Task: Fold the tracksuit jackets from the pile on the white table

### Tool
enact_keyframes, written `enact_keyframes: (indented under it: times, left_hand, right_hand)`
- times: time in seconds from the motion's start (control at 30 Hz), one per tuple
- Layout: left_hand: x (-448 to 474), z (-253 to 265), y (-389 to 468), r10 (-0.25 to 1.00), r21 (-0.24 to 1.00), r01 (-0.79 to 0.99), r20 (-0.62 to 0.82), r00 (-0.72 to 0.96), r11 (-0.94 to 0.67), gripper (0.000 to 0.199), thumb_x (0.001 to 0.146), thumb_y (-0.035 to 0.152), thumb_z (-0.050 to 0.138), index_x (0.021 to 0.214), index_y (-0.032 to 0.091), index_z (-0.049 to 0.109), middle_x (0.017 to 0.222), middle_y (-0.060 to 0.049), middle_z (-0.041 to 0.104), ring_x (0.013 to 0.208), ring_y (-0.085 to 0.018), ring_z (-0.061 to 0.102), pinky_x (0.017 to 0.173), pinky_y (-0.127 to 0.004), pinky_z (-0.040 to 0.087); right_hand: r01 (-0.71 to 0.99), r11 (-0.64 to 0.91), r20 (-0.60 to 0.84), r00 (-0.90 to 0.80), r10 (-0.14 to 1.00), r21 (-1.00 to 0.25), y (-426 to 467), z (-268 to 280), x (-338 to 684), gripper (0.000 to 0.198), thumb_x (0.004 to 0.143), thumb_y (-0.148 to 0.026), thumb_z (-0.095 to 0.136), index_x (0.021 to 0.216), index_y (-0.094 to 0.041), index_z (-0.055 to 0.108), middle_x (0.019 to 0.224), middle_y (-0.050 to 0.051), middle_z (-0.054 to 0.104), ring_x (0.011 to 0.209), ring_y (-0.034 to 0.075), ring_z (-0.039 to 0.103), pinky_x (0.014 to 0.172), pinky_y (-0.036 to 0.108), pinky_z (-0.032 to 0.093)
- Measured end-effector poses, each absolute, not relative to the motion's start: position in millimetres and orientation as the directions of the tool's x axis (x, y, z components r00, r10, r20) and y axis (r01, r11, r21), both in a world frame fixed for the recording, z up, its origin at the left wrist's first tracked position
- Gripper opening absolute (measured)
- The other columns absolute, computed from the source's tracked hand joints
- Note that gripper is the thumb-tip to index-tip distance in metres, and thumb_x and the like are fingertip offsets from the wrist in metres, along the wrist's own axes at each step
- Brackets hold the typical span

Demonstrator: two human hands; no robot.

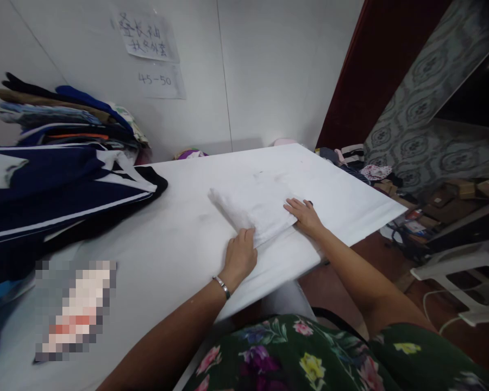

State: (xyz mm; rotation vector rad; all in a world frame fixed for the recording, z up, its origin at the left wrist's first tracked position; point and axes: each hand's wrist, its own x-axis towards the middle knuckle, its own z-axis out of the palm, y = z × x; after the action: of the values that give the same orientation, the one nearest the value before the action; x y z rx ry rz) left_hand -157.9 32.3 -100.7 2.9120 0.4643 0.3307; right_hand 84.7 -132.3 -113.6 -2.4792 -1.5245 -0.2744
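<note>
A folded white garment lies flat on the white tabletop; its exact kind is hard to make out against the white surface. At its near left corner, my left hand has its fingers curled over the edge, gripping the cloth. A silver bracelet circles the left wrist. My right hand rests palm down on the garment's right side, fingers stretched out and slightly apart.
Dark blue clothes with white stripes lie at the table's left, before a stack of folded clothes. Handwritten paper signs hang on the wall. Beyond the right edge are more clothes, cardboard boxes and a white stool.
</note>
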Motion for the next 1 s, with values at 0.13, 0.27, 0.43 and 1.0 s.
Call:
enact_keyframes:
  times: [0.13, 0.27, 0.43, 1.0]
  left_hand:
    - [-161.2, -99.8, 29.8, 0.296, 0.158, 0.271, 0.163, 0.941, -0.949, 0.04, 0.079, 0.009, 0.047, 0.118, 0.014, 0.05, 0.107, -0.011, 0.057, 0.091, -0.025, 0.058, 0.079, -0.04, 0.045]
    - [-165.1, -99.6, 30.8, 0.283, 0.158, 0.261, 0.137, 0.949, -0.952, 0.032, 0.08, 0.012, 0.047, 0.112, 0.016, 0.052, 0.104, -0.01, 0.058, 0.091, -0.024, 0.058, 0.079, -0.04, 0.044]
    - [-164.7, -102.5, 34.1, 0.27, 0.218, 0.239, 0.127, 0.954, -0.946, 0.026, 0.078, 0.014, 0.051, 0.103, 0.02, 0.051, 0.104, -0.007, 0.058, 0.094, -0.022, 0.057, 0.083, -0.037, 0.043]
    - [-167.1, -97.7, 53.4, 0.303, 0.566, 0.199, 0.095, 0.948, -0.8, 0.014, 0.082, 0.035, 0.058, 0.087, 0.024, 0.052, 0.084, 0.0, 0.064, 0.076, -0.018, 0.058, 0.069, -0.032, 0.044]
  right_hand:
    - [0.899, -0.43, 0.259, 0.435, 0.862, -0.079, -135.2, -120.5, 83.4, 0.074, 0.072, -0.001, 0.048, 0.143, -0.024, 0.045, 0.152, 0.009, 0.039, 0.141, 0.028, 0.033, 0.111, 0.055, 0.023]
    - [0.898, -0.425, 0.234, 0.44, 0.867, -0.112, -136.2, -118.0, 81.7, 0.077, 0.07, 0.001, 0.045, 0.144, -0.024, 0.044, 0.153, 0.009, 0.037, 0.142, 0.028, 0.031, 0.111, 0.057, 0.024]
    - [0.846, -0.464, 0.063, 0.495, 0.867, -0.263, -124.4, -87.0, 75.4, 0.078, 0.066, 0.0, 0.044, 0.138, -0.027, 0.052, 0.151, 0.009, 0.039, 0.142, 0.031, 0.032, 0.109, 0.063, 0.024]
    - [0.814, -0.369, 0.074, 0.445, 0.892, -0.449, 11.3, -102.7, 52.8, 0.058, 0.097, -0.059, 0.027, 0.147, -0.031, 0.038, 0.156, 0.004, 0.032, 0.146, 0.025, 0.022, 0.117, 0.052, 0.013]
